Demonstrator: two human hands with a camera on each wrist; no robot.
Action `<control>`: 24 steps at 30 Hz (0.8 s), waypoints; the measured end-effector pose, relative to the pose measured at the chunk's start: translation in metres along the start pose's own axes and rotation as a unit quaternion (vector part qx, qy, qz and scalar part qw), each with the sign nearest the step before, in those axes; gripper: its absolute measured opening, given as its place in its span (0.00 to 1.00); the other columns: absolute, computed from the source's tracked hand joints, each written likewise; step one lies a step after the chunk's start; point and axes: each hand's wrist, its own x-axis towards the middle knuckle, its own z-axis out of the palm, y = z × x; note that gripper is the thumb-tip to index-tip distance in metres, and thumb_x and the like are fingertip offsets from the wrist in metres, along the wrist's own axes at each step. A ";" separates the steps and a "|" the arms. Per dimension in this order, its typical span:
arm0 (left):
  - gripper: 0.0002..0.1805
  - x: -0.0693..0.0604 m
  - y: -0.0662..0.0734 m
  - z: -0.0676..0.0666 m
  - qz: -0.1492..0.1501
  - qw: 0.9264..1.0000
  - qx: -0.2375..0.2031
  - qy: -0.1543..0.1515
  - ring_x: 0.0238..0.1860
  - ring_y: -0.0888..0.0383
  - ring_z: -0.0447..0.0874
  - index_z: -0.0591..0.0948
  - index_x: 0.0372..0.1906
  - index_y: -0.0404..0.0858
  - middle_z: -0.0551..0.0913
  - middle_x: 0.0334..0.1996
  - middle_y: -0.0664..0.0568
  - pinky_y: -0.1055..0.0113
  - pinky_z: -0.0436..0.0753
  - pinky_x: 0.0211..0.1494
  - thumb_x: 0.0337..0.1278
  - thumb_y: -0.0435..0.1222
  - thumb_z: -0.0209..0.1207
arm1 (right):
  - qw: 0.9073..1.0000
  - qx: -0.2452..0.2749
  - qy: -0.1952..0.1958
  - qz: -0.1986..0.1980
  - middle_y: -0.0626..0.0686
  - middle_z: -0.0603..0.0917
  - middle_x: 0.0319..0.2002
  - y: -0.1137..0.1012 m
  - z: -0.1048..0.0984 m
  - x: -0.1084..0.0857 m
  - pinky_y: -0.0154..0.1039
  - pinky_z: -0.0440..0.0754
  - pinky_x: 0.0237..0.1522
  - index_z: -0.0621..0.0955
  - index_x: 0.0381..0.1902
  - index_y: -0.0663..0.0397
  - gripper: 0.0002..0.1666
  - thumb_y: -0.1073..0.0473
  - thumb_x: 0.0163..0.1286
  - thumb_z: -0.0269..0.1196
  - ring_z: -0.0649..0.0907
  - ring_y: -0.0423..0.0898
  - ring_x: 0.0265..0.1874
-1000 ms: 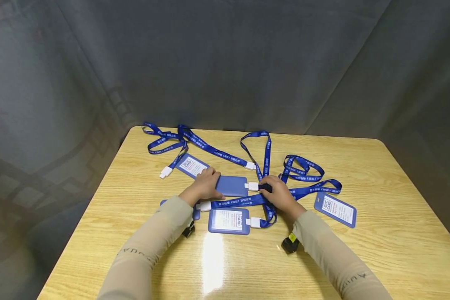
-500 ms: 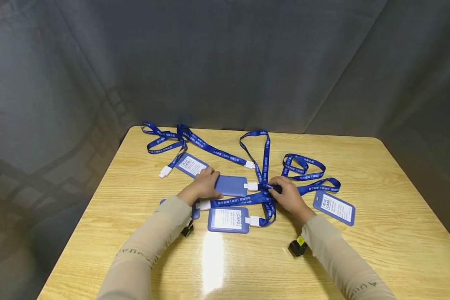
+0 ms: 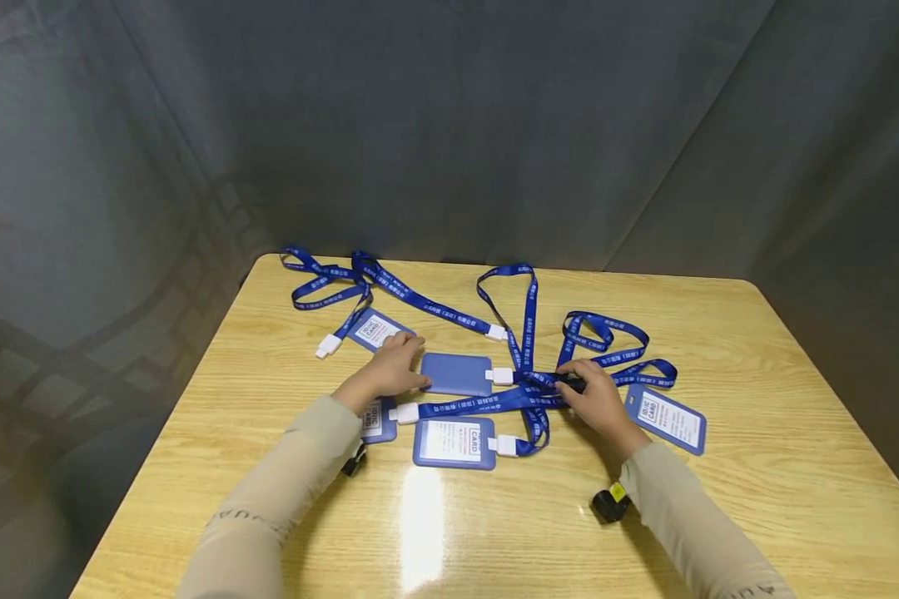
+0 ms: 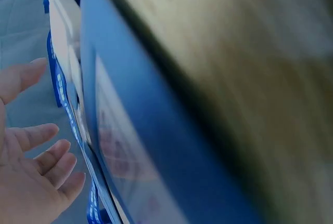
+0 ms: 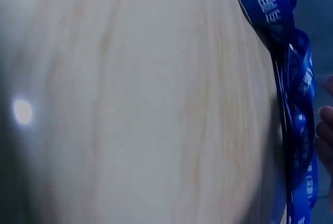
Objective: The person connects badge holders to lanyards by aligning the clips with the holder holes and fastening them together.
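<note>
My left hand [image 3: 393, 366] is by the left end of a blank blue badge holder [image 3: 455, 374], fingers spread and a small gap between them. The left wrist view shows that same left hand [image 4: 39, 167] holding nothing. Its near foreground is a blurred badge holder [image 4: 135, 115] with a printed card. My right hand [image 3: 595, 403] pinches the blue lanyard [image 3: 535, 379] that runs from the blank holder's white clip [image 3: 502, 377], where several straps cross. At the edge of the right wrist view, fingertips [image 5: 325, 115] show beside the bunched lanyard [image 5: 302, 125]; the thumb is hidden there.
Below the blank holder lies a card holder [image 3: 454, 443] with its lanyard. Another holder [image 3: 378, 420] sits partly behind the left wrist. A loose holder [image 3: 667, 418] lies right. Looped lanyards [image 3: 330, 283] lie back left, others [image 3: 614, 337] back right. A dark curtain [image 3: 449, 133] hangs behind.
My right hand has slid rightward along the strap, which now lies straighter beside the clip. My left hand has let go of the blank holder and drawn left, uncovering its left end.
</note>
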 end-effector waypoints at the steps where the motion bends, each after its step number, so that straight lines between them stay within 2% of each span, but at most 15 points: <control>1: 0.40 -0.001 -0.001 -0.001 -0.001 1.000 0.000 0.004 0.57 0.44 0.55 0.61 0.60 0.32 0.60 0.56 0.38 0.54 0.55 0.59 0.41 0.45 0.62 | 1.000 -0.002 0.003 0.000 0.60 0.77 0.38 0.001 -0.001 -0.001 0.51 0.69 0.44 0.77 0.36 0.63 0.11 0.68 0.52 0.61 0.73 0.56 0.41; 7: 0.39 -0.006 -0.012 -0.007 -0.005 1.000 -0.002 0.028 0.56 0.44 0.55 0.61 0.60 0.32 0.60 0.55 0.38 0.52 0.54 0.59 0.41 0.44 0.61 | 1.000 -0.003 0.017 0.016 0.60 0.77 0.36 0.009 -0.010 -0.007 0.50 0.69 0.42 0.78 0.35 0.65 0.11 0.68 0.51 0.61 0.74 0.56 0.39; 12: 0.38 -0.010 -0.021 -0.012 -0.016 0.999 -0.008 0.035 0.56 0.43 0.54 0.62 0.59 0.30 0.59 0.55 0.37 0.50 0.53 0.59 0.42 0.44 0.60 | 0.999 -0.007 0.016 0.028 0.60 0.77 0.35 0.017 -0.018 -0.013 0.47 0.72 0.38 0.77 0.36 0.66 0.12 0.69 0.51 0.61 0.75 0.54 0.36; 16: 0.37 -0.012 -0.029 -0.018 -0.025 0.999 -0.007 0.038 0.57 0.43 0.52 0.62 0.58 0.30 0.59 0.56 0.37 0.50 0.53 0.59 0.43 0.43 0.60 | 0.999 -0.003 0.006 0.042 0.61 0.76 0.35 0.023 -0.025 -0.018 0.46 0.76 0.35 0.76 0.36 0.69 0.12 0.70 0.52 0.60 0.76 0.54 0.35; 20: 0.36 -0.015 -0.035 -0.024 -0.036 0.998 0.005 0.044 0.57 0.42 0.52 0.63 0.58 0.30 0.59 0.56 0.36 0.49 0.53 0.58 0.42 0.43 0.60 | 0.997 0.003 -0.019 0.072 0.62 0.74 0.37 0.026 -0.032 -0.022 0.46 0.75 0.38 0.75 0.39 0.69 0.13 0.68 0.55 0.59 0.75 0.56 0.37; 24: 0.35 -0.018 -0.041 -0.029 -0.051 0.998 0.008 0.049 0.57 0.40 0.51 0.64 0.57 0.30 0.58 0.56 0.35 0.47 0.52 0.57 0.42 0.42 0.59 | 0.996 -0.018 -0.030 0.088 0.61 0.74 0.38 0.029 -0.038 -0.025 0.46 0.73 0.35 0.74 0.41 0.67 0.15 0.65 0.55 0.59 0.75 0.54 0.35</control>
